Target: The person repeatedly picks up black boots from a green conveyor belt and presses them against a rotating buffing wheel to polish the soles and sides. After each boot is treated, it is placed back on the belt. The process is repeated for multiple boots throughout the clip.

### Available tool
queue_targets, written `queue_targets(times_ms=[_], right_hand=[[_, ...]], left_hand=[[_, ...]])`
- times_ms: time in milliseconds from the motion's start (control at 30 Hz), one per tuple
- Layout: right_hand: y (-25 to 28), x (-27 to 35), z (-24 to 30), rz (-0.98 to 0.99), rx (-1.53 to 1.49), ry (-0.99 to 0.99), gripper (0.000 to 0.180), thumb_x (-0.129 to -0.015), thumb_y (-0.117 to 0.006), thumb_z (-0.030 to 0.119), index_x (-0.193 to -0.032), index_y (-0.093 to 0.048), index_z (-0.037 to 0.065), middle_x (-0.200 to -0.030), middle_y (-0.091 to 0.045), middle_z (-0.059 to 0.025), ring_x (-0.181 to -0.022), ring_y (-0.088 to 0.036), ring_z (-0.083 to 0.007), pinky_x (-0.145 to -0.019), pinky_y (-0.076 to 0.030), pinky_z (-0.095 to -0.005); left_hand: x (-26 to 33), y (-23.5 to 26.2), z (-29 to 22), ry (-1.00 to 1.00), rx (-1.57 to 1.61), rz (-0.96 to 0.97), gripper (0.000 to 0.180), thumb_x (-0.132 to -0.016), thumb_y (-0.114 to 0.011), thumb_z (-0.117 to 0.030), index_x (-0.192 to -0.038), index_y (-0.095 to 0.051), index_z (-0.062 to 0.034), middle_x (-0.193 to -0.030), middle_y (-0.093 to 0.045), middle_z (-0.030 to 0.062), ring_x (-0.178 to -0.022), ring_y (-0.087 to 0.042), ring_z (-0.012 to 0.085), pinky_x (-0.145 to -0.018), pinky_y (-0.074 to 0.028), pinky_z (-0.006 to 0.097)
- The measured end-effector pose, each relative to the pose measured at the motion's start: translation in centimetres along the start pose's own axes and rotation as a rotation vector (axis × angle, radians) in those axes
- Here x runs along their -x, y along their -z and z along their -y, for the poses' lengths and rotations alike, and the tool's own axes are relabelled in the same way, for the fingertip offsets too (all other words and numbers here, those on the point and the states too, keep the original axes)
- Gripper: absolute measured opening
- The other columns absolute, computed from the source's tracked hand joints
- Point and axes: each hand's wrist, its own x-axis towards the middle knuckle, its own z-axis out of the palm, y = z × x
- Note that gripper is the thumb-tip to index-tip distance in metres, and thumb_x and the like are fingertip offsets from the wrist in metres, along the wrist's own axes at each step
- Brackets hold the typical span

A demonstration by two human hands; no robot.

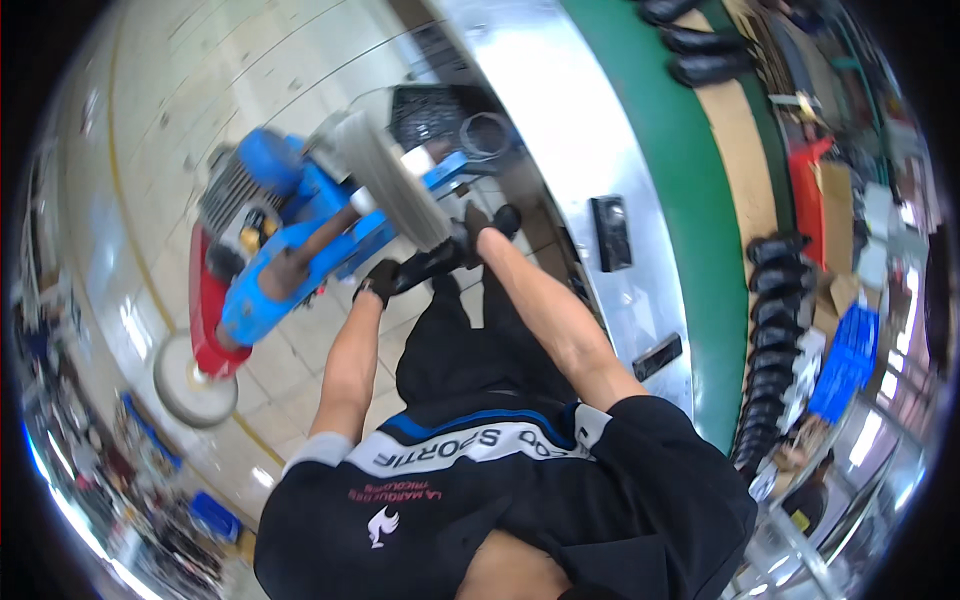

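A black shoe (pixel 432 264) is stretched between my two hands, right at the lower rim of a large pale buffing wheel (pixel 392 182). My left hand (pixel 380 279), in a dark glove, is closed round its left end. My right hand (pixel 474 236), also gloved, grips the other end beside the wheel. The shoe seems to touch the wheel, though blur hides the exact contact. The wheel belongs to a blue machine (pixel 262 292) with a motor (pixel 236 188) and a red cover (pixel 203 300). A second round wheel (pixel 190 385) sits at its near left end.
To my right runs a bench with a metal edge (pixel 560 90) and a green top (pixel 685 190). Two dark blocks (pixel 611 233) (pixel 657 355) lie on the metal. Rows of black shoes (pixel 772 345) line its far side. A black crate (pixel 425 115) stands behind the wheel.
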Motion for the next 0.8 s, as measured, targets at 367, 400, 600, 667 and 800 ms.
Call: queue_targets(times_ms=[367, 400, 600, 667, 800], right_hand=[[-1.8, 31.2, -12.7, -1.139, -1.285, -0.274, 0.053, -0.075, -0.080, 0.038, -0.112, -0.064, 0.004, -0.104, -0.069, -0.0113, -0.097, -0.066, -0.0194, -0.084, -0.054, -0.0362], [-2.6, 33.5, -15.0, -1.163, -1.439, -0.376, 0.048, -0.077, -0.078, 0.036, -0.109, -0.065, 0.003, -0.102, -0.069, -0.0102, -0.095, -0.066, -0.0180, -0.078, -0.055, -0.0364], [-7.9, 40.0, -28.8, -1.981, -2.249, 0.185, 0.033, -0.095, -0.058, 0.023, -0.122, -0.058, 0.004, -0.106, -0.065, -0.0095, -0.090, -0.064, -0.0177, -0.071, -0.055, -0.0360], [-6.7, 39.5, -33.8, -2.134, -1.752, -0.028, 0.040, -0.090, -0.063, 0.023, -0.126, -0.056, 0.006, -0.113, -0.064, -0.0103, -0.094, -0.062, -0.0221, -0.077, -0.052, -0.0387], [-7.2, 39.4, -47.5, -2.154, -0.802, -0.523, 0.048, -0.087, -0.063, 0.026, -0.131, -0.051, 0.011, -0.127, -0.058, -0.0103, -0.107, -0.056, -0.0225, -0.093, -0.044, -0.0376]], left_hand=[[9.5, 8.4, -35.7, -0.427, 0.561, -0.067, 0.023, -0.089, -0.060, -0.015, -0.106, -0.065, -0.0004, -0.100, -0.069, 0.0185, -0.088, -0.069, 0.0279, -0.077, -0.053, 0.037], [10.1, 10.1, -40.0, -0.391, 0.860, 0.084, 0.024, -0.092, -0.055, -0.013, -0.111, -0.062, -0.0006, -0.105, -0.068, 0.0174, -0.093, -0.069, 0.0279, -0.080, -0.053, 0.037], [7.2, 16.4, -54.1, -0.843, 0.173, 0.160, 0.040, -0.093, -0.056, -0.020, -0.131, -0.053, -0.0080, -0.127, -0.059, 0.0159, -0.121, -0.056, 0.0309, -0.098, -0.047, 0.038], [3.0, 15.0, -55.1, -0.989, -0.376, -0.102, 0.047, -0.091, -0.059, -0.023, -0.135, -0.050, -0.0096, -0.133, -0.053, 0.0165, -0.125, -0.051, 0.0333, -0.100, -0.044, 0.045], [-2.2, 11.4, -52.6, -0.890, -0.831, -0.258, 0.058, -0.087, -0.064, -0.030, -0.139, -0.047, -0.0120, -0.139, -0.046, 0.0177, -0.131, -0.041, 0.0390, -0.102, -0.035, 0.059]])
